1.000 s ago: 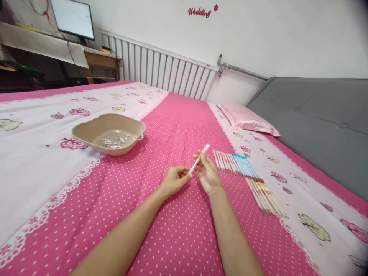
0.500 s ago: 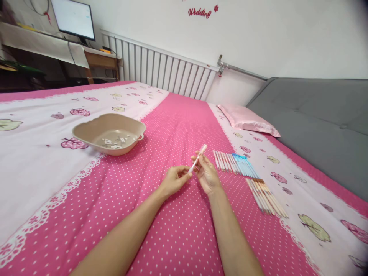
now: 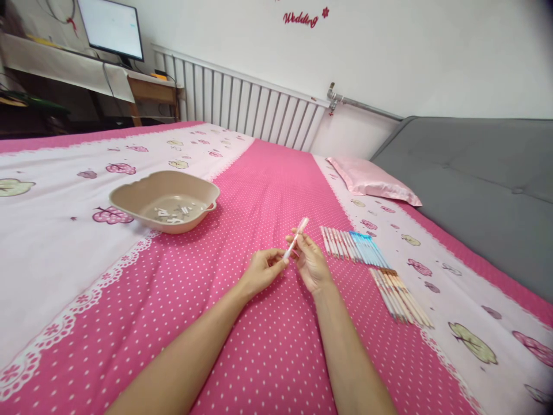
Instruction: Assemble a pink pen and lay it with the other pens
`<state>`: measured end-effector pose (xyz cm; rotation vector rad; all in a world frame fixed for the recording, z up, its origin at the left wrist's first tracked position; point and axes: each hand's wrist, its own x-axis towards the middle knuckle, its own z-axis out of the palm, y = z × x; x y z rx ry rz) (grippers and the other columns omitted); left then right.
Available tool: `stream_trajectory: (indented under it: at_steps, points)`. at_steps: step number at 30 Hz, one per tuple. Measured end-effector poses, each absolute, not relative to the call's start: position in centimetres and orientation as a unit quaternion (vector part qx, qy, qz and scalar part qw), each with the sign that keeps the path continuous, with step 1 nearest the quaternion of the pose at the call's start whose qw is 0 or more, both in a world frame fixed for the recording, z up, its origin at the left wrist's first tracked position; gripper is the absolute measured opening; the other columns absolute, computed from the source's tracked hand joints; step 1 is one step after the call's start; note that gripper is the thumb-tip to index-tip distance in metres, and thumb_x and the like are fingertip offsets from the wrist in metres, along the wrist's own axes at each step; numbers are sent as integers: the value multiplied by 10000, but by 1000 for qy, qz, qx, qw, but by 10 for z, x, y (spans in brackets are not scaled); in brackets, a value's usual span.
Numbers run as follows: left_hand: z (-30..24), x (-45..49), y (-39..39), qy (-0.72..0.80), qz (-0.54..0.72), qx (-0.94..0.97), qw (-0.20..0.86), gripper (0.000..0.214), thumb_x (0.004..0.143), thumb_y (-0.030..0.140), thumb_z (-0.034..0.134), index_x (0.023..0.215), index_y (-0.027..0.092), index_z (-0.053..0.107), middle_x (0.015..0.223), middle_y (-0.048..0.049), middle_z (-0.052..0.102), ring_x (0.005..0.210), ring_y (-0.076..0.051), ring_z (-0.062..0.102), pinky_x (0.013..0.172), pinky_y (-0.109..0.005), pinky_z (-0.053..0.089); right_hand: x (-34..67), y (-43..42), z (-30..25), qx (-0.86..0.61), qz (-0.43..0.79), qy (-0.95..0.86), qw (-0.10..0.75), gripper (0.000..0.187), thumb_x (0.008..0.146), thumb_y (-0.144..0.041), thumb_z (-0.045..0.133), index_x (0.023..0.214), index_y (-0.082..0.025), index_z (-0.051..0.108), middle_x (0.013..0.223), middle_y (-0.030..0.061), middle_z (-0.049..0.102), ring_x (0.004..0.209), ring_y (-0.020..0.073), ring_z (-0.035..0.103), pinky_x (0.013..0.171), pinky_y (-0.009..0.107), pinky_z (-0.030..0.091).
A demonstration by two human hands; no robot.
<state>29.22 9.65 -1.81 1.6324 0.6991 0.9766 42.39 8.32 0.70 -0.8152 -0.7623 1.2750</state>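
Note:
Between my two hands is a slim pink-and-white pen [image 3: 295, 240], tilted with its clear pinkish end up and to the right. My left hand [image 3: 264, 270] pinches its lower end between thumb and fingers. Higher up the barrel, my right hand [image 3: 311, 264] grips it, palm partly turned up. To the right of my right hand lies a row of pens, some pink and white [image 3: 336, 242], others with light blue caps [image 3: 367, 246]. Nearer me is a second row of cream pens [image 3: 400, 294], several with brown tops.
A beige plastic basin [image 3: 166, 202] with small white pieces inside stands on the pink dotted bedspread [image 3: 242, 202] at left. A pink pillow [image 3: 371, 180] lies before the grey headboard [image 3: 475, 167]. Behind are a white radiator [image 3: 242, 98] and a desk with a monitor [image 3: 111, 30].
The pen's upper end has shifted slightly to the left, along with the fingers of my right hand. My left hand stays almost in place.

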Motion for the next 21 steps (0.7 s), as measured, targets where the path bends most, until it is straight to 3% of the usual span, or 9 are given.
stream_trajectory:
  at_steps: [21]
  points:
    - [-15, 292, 95, 294, 406, 662, 557, 295, 767, 365, 551, 898, 112, 631, 682, -24, 603, 540, -90, 493, 515, -208, 370, 423, 83, 5, -372, 560, -349, 653, 247, 702, -304, 667, 935, -221, 655, 814, 5, 659, 690, 92, 541, 614, 204, 431]
